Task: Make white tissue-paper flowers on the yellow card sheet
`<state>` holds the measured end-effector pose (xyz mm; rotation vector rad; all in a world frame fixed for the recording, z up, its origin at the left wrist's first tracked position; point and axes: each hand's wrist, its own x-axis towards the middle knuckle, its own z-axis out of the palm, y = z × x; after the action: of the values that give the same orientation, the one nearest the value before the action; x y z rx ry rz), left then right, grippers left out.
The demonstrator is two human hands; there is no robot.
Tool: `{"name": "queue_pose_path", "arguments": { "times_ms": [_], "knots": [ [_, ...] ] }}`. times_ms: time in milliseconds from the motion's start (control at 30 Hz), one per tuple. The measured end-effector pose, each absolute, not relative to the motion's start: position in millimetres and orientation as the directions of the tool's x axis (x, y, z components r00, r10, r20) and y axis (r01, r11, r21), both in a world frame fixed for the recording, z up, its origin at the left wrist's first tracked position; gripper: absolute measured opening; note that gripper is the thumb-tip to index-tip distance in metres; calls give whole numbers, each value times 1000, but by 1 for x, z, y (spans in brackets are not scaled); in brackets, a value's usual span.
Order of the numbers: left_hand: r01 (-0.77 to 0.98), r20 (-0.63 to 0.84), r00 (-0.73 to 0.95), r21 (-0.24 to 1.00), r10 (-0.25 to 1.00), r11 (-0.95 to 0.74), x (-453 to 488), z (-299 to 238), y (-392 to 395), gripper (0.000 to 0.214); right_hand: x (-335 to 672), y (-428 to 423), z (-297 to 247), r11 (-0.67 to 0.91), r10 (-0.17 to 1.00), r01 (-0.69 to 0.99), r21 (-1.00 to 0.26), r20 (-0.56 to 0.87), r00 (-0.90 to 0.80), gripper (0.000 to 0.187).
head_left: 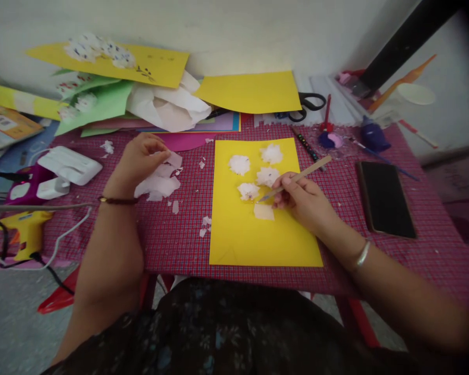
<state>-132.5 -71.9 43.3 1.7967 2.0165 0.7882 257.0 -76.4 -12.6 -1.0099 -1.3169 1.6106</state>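
Observation:
A yellow sheet (258, 234) lies in front of me on the red checked cloth. Several crumpled white tissue tufts (239, 164) sit on its upper part. My right hand (303, 200) is closed round a thin wooden stick (308, 171), whose tip touches a flat tissue square (264, 211) on the sheet. My left hand (140, 159) pinches a scrap of white tissue (174, 159) above a small heap of tissue pieces (158, 185) left of the sheet.
A black phone (385, 198) lies at the right. Scissors (310, 101), a dark glue bottle (373, 134) and a pen (307, 146) lie behind the sheet. Coloured papers (109, 65) pile up at the back left. A yellow glue gun (25, 234) and white charger (68, 164) sit at the left.

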Motion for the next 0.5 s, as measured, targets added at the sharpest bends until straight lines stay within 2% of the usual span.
{"name": "queue_pose_path", "arguments": {
  "times_ms": [100, 200, 300, 500],
  "knots": [
    [683, 43, -219, 720, 975, 121, -117, 55, -80, 19, 256, -74, -15, -114, 937, -102, -988, -73, -343, 34],
    [562, -37, -216, 813, 976, 155, -93, 59, -85, 20, 259, -70, -13, -60, 935, -87, -994, -26, -353, 36],
    [528, -67, -209, 832, 976, 171, -65, 54, -86, 21, 267, -63, -8, -12, 869, -7, -1000, -7, -494, 32],
    [490, -133, -90, 857, 987, 160, -25, 40, -90, 29, 284, -56, -4, 247, 743, 110, -963, 116, -659, 28]
  ]
}}
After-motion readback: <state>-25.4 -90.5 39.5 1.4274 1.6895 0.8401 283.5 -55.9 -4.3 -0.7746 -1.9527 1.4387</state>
